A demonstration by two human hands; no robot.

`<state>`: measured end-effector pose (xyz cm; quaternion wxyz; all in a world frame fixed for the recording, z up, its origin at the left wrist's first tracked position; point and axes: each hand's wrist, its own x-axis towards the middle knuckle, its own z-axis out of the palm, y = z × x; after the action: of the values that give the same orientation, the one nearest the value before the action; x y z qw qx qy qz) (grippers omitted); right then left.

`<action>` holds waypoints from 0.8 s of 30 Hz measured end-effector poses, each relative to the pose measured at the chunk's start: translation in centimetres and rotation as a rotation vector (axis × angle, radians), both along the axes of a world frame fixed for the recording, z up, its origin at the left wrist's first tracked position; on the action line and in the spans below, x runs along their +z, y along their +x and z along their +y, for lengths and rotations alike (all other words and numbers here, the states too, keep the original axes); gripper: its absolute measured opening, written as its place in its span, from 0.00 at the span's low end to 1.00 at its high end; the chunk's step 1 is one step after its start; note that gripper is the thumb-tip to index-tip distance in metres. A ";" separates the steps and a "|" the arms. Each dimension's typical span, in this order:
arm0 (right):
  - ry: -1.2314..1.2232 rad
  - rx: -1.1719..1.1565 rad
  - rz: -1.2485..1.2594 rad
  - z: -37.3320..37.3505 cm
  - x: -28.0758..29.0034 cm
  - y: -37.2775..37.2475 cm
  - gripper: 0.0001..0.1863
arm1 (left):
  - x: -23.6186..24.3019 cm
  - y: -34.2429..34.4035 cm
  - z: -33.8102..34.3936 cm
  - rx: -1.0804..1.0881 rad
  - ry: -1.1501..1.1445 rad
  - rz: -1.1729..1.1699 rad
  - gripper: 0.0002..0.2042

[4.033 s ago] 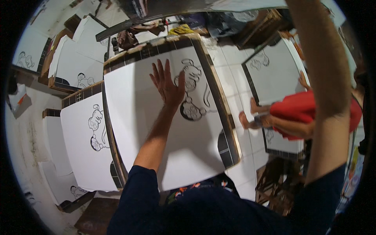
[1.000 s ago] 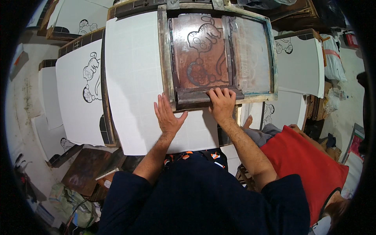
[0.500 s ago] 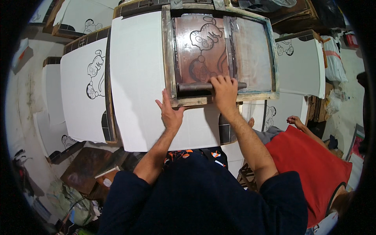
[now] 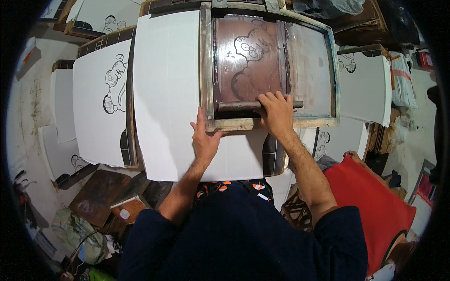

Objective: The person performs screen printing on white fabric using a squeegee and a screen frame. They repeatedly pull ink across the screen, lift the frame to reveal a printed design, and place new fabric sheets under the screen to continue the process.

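Note:
A wooden-framed printing screen [image 4: 205, 56] lies over the white sheet [image 4: 164, 70] on the board in front of me. Dark ink and a line drawing of cartoon animals show through its mesh [image 4: 248, 70]. My right hand [image 4: 276, 114] grips a dark bar squeegee [image 4: 234, 106] across the near end of the inked area, fingers curled over it. At the screen's lower left corner, my left hand [image 4: 205, 140] rests with fingers extended and apart, against the frame's edge.
Printed sheets on neighbouring boards lie left [image 4: 93, 93] and right [image 4: 363, 89]. A person in a red top [image 4: 365, 206] is at lower right, close to my right arm. Brown wooden boards [image 4: 93, 196] and bags [image 4: 79, 236] sit low left; a wrapped bundle [image 4: 403, 77] stands far right.
The screen, absent four seconds ago, now covers the sheet. My left hand left the sheet's middle for the frame's corner; my right hand came down onto the squeegee and moved it slightly away from me.

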<state>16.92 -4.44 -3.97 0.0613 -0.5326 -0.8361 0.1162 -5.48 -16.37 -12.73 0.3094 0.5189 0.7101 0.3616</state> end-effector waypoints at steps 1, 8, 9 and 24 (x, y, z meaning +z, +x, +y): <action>0.051 0.016 0.010 0.7 -0.4 0.0 0.27 | 0.2 0.0 0.0 0.004 0.011 0.006 0.54; 0.304 0.035 -0.070 20.6 -4.4 -1.3 0.26 | 1.2 -0.1 0.0 0.009 -0.081 -0.060 0.55; 0.270 0.026 -0.065 23.8 -4.8 -1.5 0.27 | 1.2 -0.1 0.0 0.008 -0.070 -0.042 0.55; 0.213 -0.136 0.210 2.8 -2.9 0.5 0.30 | 1.0 -0.1 0.0 0.008 -0.086 -0.069 0.54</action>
<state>17.45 -1.60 -6.90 0.2121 -0.5632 -0.7948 0.0777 -5.58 -16.38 -11.77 0.3543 0.4895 0.7160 0.3494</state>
